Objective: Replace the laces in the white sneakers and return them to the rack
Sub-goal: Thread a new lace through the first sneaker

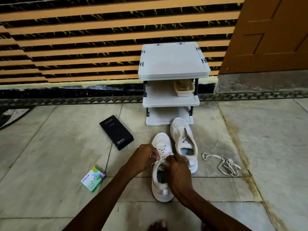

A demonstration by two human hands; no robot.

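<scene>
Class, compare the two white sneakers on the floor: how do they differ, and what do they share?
The near sneaker carries a lace through its eyelets; the far sneaker has bare eyelets. The left hand and right hand pinch the near sneaker's lace; no hand holds the far sneaker. The far sneaker sits closer to the rack than the near sneaker. Both are white, upright on the floor, toes toward the rack.

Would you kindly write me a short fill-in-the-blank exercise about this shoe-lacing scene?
1. The left hand and right hand pinch the ____ of the near sneaker.
2. The loose lace lies to the near sneaker's ____.
3. On the rack, the beige container sits on the ____ shelf.
Missing words: laces; right; middle.
</scene>
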